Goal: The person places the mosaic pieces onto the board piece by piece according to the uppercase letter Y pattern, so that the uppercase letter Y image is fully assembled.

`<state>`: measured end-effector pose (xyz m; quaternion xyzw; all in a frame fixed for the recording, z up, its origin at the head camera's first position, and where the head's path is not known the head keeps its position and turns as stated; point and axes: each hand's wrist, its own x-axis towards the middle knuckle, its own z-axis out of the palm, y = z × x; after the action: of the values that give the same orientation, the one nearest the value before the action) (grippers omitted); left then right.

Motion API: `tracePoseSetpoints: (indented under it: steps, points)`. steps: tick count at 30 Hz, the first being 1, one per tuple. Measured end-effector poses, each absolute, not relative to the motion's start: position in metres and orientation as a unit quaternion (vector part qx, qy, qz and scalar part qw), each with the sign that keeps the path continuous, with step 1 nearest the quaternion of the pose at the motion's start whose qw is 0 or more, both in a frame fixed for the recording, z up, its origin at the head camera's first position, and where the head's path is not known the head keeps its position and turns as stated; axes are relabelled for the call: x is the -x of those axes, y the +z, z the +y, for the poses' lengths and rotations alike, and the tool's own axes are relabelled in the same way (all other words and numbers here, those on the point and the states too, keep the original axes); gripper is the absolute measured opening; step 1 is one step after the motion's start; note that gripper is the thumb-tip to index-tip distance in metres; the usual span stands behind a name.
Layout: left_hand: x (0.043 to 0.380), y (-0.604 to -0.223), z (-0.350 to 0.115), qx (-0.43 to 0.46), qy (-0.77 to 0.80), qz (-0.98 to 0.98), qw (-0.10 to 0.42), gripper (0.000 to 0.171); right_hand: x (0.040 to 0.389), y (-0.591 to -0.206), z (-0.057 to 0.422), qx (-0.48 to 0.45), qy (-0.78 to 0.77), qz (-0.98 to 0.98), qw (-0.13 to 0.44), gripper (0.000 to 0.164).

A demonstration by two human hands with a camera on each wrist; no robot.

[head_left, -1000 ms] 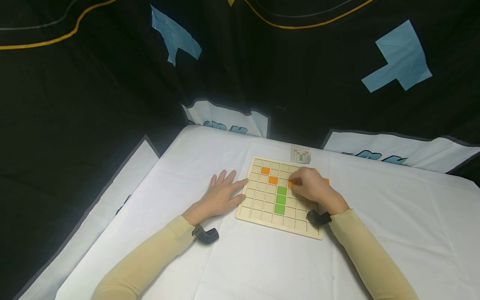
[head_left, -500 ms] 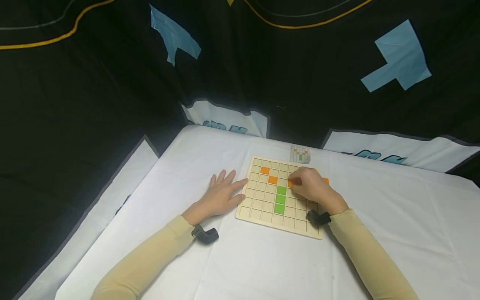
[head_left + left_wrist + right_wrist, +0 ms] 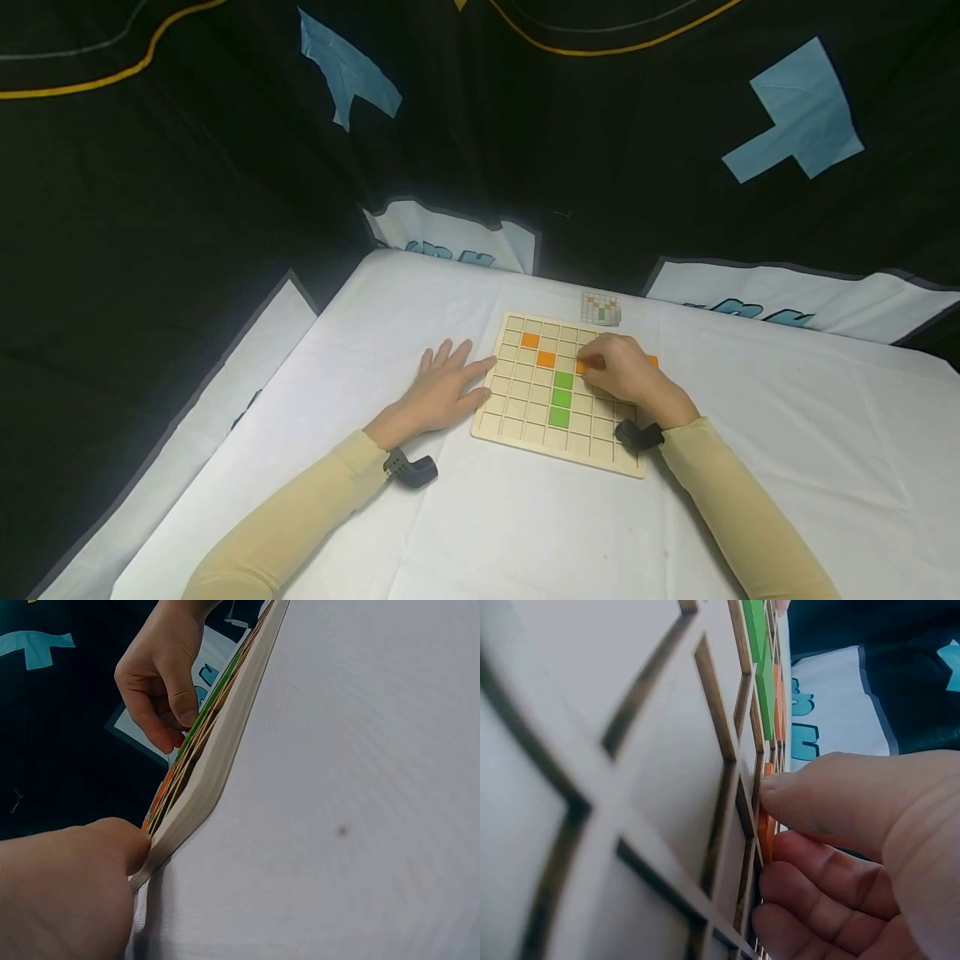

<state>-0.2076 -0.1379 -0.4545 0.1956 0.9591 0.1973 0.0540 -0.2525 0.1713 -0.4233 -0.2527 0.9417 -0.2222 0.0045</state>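
Observation:
A square wooden grid board (image 3: pixel 517 411) lies on the white-clothed table. Two orange tiles (image 3: pixel 546 359) form a diagonal in its upper left, and a column of green tiles (image 3: pixel 561 398) runs below them. My right hand (image 3: pixel 628 372) pinches another orange tile (image 3: pixel 766 832) between thumb and fingers; the right wrist view has it low in a cell. My left hand (image 3: pixel 438 393) rests with fingers spread by the board's left side, thumb and index finger touching the edge. In the left wrist view the left thumb (image 3: pixel 124 840) is against the board's rim.
Behind the board lies a small printed pattern card (image 3: pixel 601 309). Part of an orange piece (image 3: pixel 653 362) shows just right of my right hand, mostly hidden. A dark cloth (image 3: pixel 562 167) with blue and white patches hangs behind the table.

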Motion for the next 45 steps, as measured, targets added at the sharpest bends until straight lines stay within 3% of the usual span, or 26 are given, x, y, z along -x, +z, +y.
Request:
tracePoseSetpoints:
  steps: [19,45]
  points:
    - [0.207,-0.453,-0.137,-0.192,0.198,0.960,0.056,0.057,0.251,-0.421,0.176,0.243,-0.224,0.944,0.006,0.029]
    - [0.207,-0.455,-0.138,-0.192,0.195,0.960,0.057,0.056,0.247,-0.409,0.236,0.160,-0.225,0.961,-0.009,0.034]
